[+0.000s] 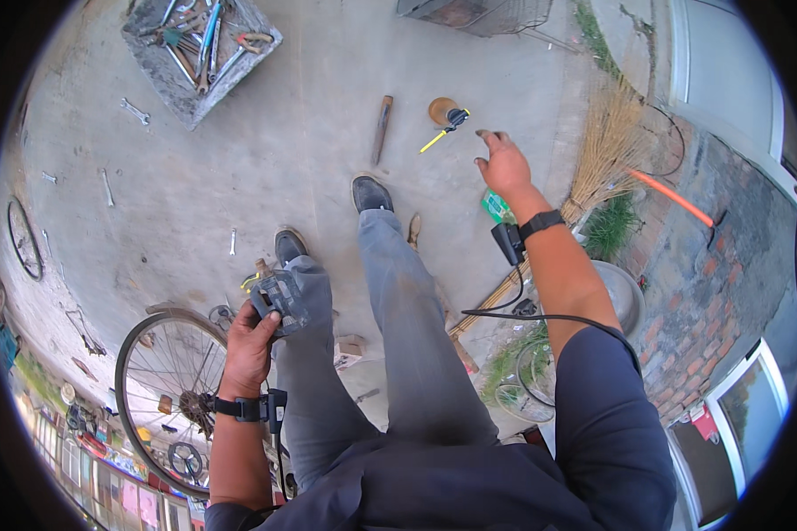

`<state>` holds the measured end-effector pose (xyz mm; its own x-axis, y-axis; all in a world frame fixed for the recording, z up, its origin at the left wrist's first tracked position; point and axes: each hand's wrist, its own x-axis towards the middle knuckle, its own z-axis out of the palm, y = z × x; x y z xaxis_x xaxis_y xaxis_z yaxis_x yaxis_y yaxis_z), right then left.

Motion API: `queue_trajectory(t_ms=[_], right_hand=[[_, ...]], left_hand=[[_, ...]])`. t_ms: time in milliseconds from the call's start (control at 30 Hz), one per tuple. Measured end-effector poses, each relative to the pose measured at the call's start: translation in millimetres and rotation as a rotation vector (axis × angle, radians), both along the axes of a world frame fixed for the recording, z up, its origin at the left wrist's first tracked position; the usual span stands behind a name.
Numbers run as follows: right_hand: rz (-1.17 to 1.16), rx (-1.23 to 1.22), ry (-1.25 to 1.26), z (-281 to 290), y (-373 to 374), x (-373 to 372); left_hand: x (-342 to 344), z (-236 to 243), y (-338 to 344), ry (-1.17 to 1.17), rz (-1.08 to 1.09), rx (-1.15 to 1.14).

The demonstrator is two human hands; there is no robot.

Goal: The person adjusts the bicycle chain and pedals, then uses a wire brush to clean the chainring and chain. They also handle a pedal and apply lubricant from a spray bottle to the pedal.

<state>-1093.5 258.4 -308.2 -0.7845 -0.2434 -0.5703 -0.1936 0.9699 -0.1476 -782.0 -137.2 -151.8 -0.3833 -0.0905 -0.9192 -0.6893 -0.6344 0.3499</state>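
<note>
My left hand (255, 347) is closed around a dark grey, boxy part (280, 299) in front of my left shin. A brownish stub and a yellow bit show at the part's upper end; its exact kind is unclear. My right hand (505, 166) reaches out over the concrete with its fingers apart and nothing in them. Closest to its fingertips lies a small black-and-yellow item (456, 116) with a yellow strip sticking out. This rests against a round brown object (442, 110). Below the right wrist, partly covered, is a green packet (496, 207).
A grey tray of hand tools (155, 78) stands at the far left, with a wrench (135, 111) beside it. A hammer-like bar (383, 130) lies ahead of my feet. A bicycle wheel (126, 389) is at left; a straw broom (609, 146) lies at right.
</note>
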Motion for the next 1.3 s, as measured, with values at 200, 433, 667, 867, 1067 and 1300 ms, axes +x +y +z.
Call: queue_trajectory(t_ms=[200,433,667,867,1067,1300], right_hand=[[0.2,0.054,-0.027,-86.4,-2.6,-35.8],[0.311,0.055,0.0,-150.9,-5.2,-43.8],[0.274,-0.092,0.021,-116.5,-30.0,-33.3],[0.2,-0.418,-0.121,32.6,-111.0,-2.8],[0.303,-0.746,-0.399,239.9,-205.8,30.9],[0.574,-0.916,-0.611,396.7,-290.7,97.0]], left_hand=[[-5.9,-44.6,11.1,-0.038,0.047,-0.033],[-18.9,-69.4,16.6,-0.064,0.101,-0.031],[-22.9,-62.0,20.9,-0.011,0.22,-0.002],[-11.5,-4.7,22.3,0.047,0.346,-0.037],[11.5,93.3,21.2,0.219,0.64,-0.11],[77.1,182.5,18.0,0.441,0.878,-0.092]])
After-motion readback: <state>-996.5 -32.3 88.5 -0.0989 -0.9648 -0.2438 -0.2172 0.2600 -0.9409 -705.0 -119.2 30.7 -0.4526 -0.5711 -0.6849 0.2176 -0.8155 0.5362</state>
